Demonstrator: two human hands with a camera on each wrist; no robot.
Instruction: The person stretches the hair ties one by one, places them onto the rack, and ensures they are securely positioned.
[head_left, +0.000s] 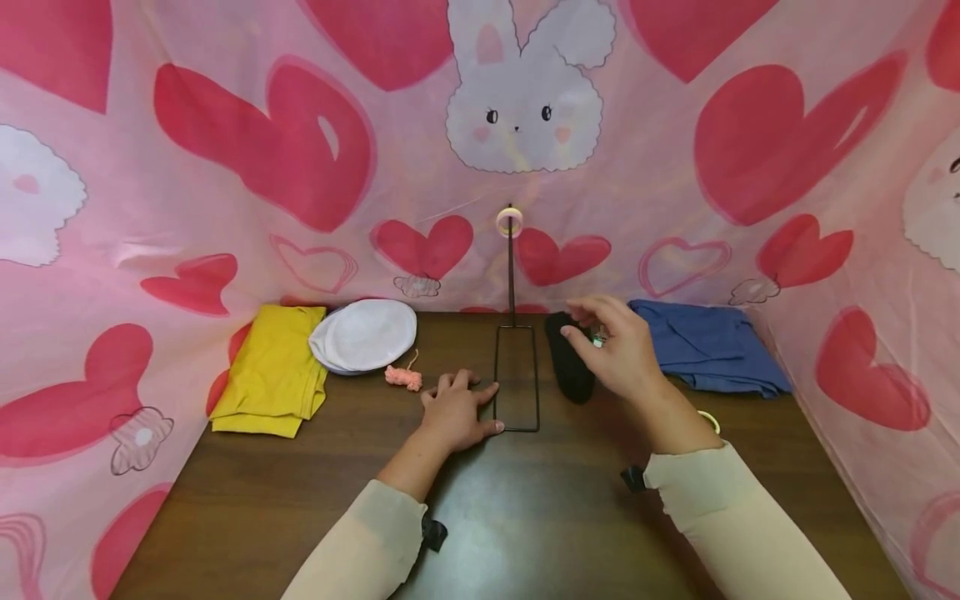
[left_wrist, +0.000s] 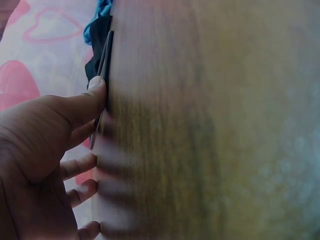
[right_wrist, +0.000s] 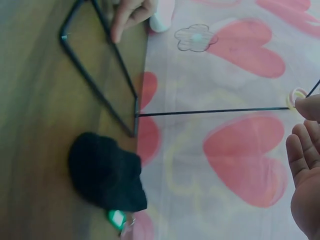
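A black wire stand has a rectangular base flat on the brown table and an upright rod topped by a pale ring. My left hand lies flat on the table, its thumb touching the base wire. My right hand hovers over a black sock with relaxed fingers that hold nothing. Beside the sock lies a small green and silver piece. The right wrist view shows the rod and the ring near my fingertips.
Folded yellow cloth, a white round cap and a scrap of pink yarn lie at the back left. Blue cloth lies at the back right. A pale ring sits behind my right wrist. Pink heart fabric walls three sides.
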